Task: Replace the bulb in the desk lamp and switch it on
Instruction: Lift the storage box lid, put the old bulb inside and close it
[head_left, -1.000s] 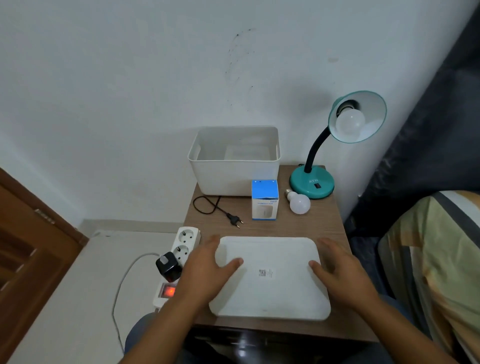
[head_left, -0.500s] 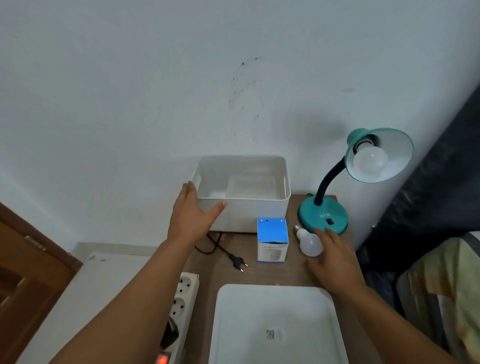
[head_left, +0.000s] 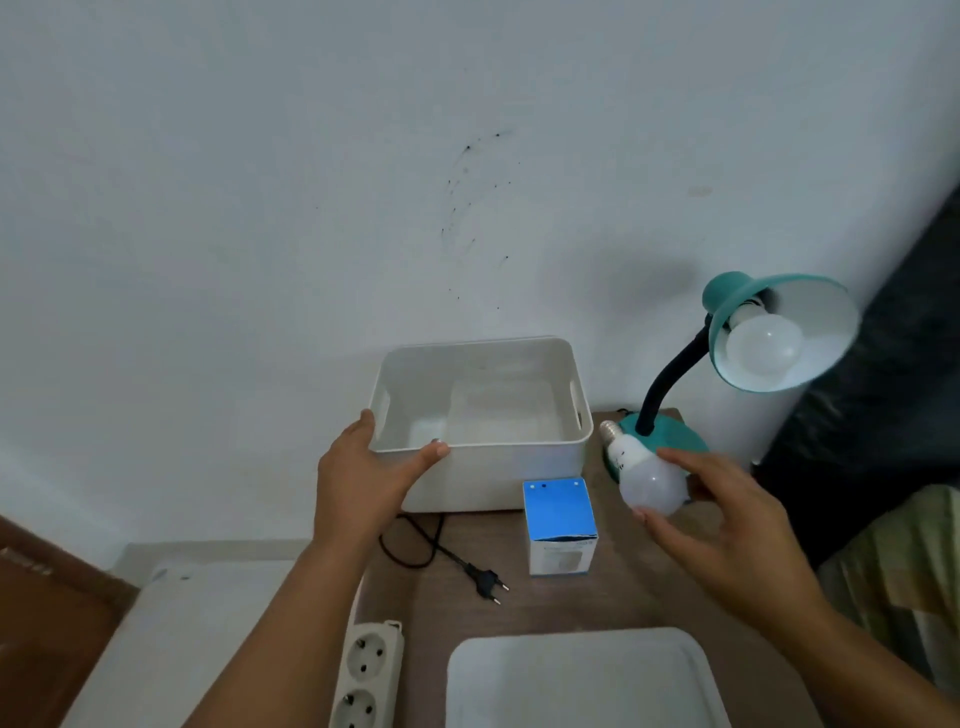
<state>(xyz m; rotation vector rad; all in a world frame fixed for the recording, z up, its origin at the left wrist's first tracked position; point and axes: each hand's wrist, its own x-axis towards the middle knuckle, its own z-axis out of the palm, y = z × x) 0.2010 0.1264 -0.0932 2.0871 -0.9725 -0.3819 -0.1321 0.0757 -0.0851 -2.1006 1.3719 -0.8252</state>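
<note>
A teal desk lamp (head_left: 675, 441) stands at the back right of the wooden table, its shade (head_left: 815, 338) tilted toward me with a white bulb (head_left: 763, 345) screwed in and unlit. My right hand (head_left: 727, 525) holds a loose white bulb (head_left: 649, 478) just above the table in front of the lamp base, metal screw end pointing up-left. My left hand (head_left: 363, 478) grips the front left corner of a white plastic bin (head_left: 519, 462). The lamp's black plug (head_left: 485, 582) lies unplugged on the table.
A blue and white bulb box (head_left: 560, 525) stands in front of the bin. A white tray lid (head_left: 582, 680) lies at the near edge. A white power strip (head_left: 366, 675) sits left of the table. Dark fabric and a striped cushion (head_left: 904, 582) are at the right.
My right hand has picked the loose bulb up off the table. My left hand has closed on the bin's corner. The view has tilted up and moved nearer.
</note>
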